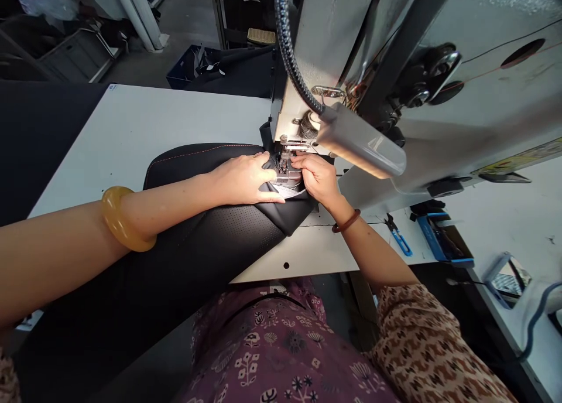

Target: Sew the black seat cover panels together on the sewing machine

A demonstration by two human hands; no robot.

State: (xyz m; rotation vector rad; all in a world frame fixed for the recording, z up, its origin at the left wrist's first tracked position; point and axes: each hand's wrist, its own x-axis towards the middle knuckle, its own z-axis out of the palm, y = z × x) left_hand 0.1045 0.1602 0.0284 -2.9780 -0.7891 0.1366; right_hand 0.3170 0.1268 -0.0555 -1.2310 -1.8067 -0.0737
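Note:
A black seat cover [237, 224] of leather-like material, with a perforated panel and reddish stitching along one edge, lies across the sewing machine's bed. My left hand [246, 177] rests on it, thumb and fingers spread, just left of the lit presser foot [283, 168]. Right of the foot, my right hand [317, 177] is closed in a pinch, its fingertips close beside the metal. What these fingertips grip is too small to make out. Between the hands, a pale strip [290, 190] shows at the folded edge of the cover. The needle's tip is hidden.
The machine head [439, 122] fills the upper right, and a lamp [364, 142] on a flexible neck hangs over the foot. Blue thread snips [398, 236] and a blue box [445, 239] lie to the right. A dark blue bin [184, 69] stands beyond the white table [188, 113].

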